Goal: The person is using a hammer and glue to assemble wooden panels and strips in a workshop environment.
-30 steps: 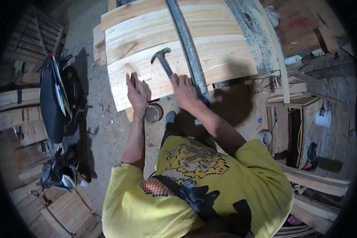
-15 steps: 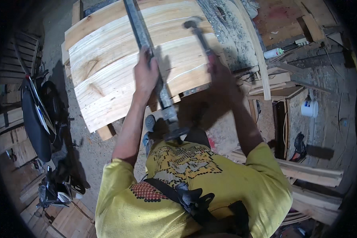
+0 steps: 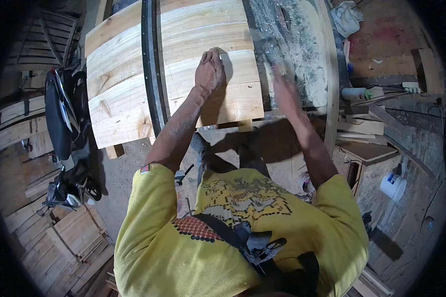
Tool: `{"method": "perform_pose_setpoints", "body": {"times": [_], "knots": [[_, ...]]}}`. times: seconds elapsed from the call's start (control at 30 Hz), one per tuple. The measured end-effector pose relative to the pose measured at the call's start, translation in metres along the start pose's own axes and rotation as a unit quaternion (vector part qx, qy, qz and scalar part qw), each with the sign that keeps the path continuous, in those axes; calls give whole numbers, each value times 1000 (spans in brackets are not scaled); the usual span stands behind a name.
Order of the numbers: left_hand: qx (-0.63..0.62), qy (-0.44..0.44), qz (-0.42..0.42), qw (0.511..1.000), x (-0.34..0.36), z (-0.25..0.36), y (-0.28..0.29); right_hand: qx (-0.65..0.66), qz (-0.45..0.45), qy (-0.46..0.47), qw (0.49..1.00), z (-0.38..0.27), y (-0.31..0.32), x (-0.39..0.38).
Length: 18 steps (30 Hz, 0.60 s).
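Note:
A panel of several pale boards [image 3: 119,69] lies side by side on the bench in front of me. My left hand [image 3: 210,72] rests on the panel right of the middle, its fingers stretched out and close together. A long dark metal bar clamp [image 3: 152,69] crosses the boards to the left of that hand, which is apart from it. My right hand [image 3: 286,94] is raised beyond the panel's right edge, closed round the handle of a hammer. Motion smears the hammer [image 3: 268,52] so much that its head barely shows.
A dusty worktop [image 3: 302,59] with a long wooden strip [image 3: 332,74] lies to the right. Offcuts [image 3: 364,126] and a white bucket [image 3: 393,186] are farther right. A motorcycle [image 3: 59,114] stands at the left.
My left hand has let go of the bar clamp and moved right onto the boards. The clamp now lies farther left. My right hand has moved slightly right and down, with the hammer now blurred.

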<state>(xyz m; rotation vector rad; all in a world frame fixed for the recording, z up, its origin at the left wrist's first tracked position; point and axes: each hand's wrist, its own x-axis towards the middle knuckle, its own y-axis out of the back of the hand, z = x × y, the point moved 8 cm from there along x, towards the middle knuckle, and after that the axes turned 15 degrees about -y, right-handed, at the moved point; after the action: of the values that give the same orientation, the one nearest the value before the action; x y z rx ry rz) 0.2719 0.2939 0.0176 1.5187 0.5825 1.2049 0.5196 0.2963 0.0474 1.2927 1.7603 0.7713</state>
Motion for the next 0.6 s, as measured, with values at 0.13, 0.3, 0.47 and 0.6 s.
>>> {"method": "perform_pose_setpoints", "body": {"times": [0.13, 0.3, 0.47, 0.6], "knots": [[-54, 30, 4, 998, 11, -20, 1, 157, 66, 48, 984, -10, 48, 10], [-40, 63, -39, 996, 5, -1, -1, 316, 231, 208, 896, -51, 139, -17], [-35, 112, -75, 990, 22, 19, -2, 252, 250, 257, 899, -32, 135, -18], [-47, 149, 11, 988, 54, 72, 0, 156, 132, 172, 964, -2, 113, -3]]}}
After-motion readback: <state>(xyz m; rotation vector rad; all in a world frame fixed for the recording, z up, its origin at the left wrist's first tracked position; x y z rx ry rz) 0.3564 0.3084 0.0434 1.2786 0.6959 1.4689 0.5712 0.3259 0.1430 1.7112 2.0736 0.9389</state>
